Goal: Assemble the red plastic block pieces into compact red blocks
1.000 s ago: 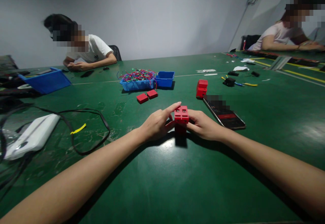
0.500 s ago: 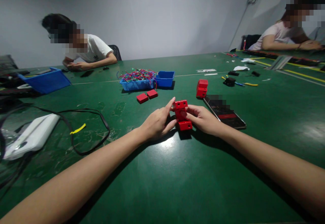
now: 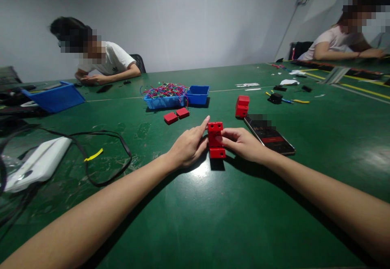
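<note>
A red, C-shaped plastic housing or stack of housings (image 3: 213, 137), with round holes in its top and bottom parts, stands upright over the green table. My right hand (image 3: 242, 142) grips its right side, thumb on the near face and fingers behind. On the left side, my left hand (image 3: 189, 146) rests against it, index finger stretched up along the top corner and thumb lower down. Whether the left fingers also grip it is partly hidden. Beyond my right hand stands a similar red piece (image 3: 242, 106). Two flat red boxes (image 3: 176, 115) lie beyond my left hand.
A black phone (image 3: 274, 137) lies right of my right hand. Blue bins (image 3: 166, 102), one heaped with coloured wires, stand ahead. At left are a black cable (image 3: 122, 139), a white pouch (image 3: 42, 161) and a tilted blue bin (image 3: 57, 98). Two people sit across the table.
The red housing has shifted slightly left and stands straighter, facing me more squarely. My left thumb has drawn back a little from its near face.
</note>
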The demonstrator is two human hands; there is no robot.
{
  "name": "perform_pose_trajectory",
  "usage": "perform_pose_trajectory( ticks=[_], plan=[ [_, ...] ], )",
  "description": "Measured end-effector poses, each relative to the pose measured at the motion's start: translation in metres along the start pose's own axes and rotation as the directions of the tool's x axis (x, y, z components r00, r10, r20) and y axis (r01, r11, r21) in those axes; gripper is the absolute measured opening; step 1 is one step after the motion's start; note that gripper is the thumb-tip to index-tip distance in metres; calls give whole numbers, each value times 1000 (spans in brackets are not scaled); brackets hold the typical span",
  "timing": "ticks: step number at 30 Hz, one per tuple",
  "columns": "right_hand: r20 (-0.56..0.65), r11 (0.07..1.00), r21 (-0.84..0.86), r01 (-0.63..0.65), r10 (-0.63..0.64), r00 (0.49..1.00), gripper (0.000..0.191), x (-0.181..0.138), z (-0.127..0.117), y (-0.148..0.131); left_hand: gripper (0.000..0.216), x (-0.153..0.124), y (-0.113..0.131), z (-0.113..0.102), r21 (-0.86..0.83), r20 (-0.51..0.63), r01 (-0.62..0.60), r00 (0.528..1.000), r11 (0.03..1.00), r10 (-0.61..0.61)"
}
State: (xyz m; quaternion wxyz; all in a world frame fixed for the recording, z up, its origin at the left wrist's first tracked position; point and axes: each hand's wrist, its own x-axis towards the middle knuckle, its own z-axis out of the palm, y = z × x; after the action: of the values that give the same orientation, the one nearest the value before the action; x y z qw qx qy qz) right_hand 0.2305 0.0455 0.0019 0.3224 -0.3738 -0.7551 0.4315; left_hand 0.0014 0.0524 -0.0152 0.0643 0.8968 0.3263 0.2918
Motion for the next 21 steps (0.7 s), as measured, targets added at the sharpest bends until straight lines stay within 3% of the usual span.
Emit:
perform_pose_trajectory(
  ticks=[12, 17, 21],
  plan=[
    [8, 994, -107, 27, -26, 1000, 39, 0, 1, 0, 66, 0, 0, -1, 49, 39, 9, 999, 999, -10],
    [20, 993, -114, 33, -31, 999, 37, 0, 1, -1, 58, 1, 5, -2, 135, 65, 79, 994, 988, -89],
    [14, 991, -131, 27, -25, 1000, 36, 0, 1, -3, 50, 3, 8, -2, 236, 37, 220, 971, 946, -236]
  ],
)
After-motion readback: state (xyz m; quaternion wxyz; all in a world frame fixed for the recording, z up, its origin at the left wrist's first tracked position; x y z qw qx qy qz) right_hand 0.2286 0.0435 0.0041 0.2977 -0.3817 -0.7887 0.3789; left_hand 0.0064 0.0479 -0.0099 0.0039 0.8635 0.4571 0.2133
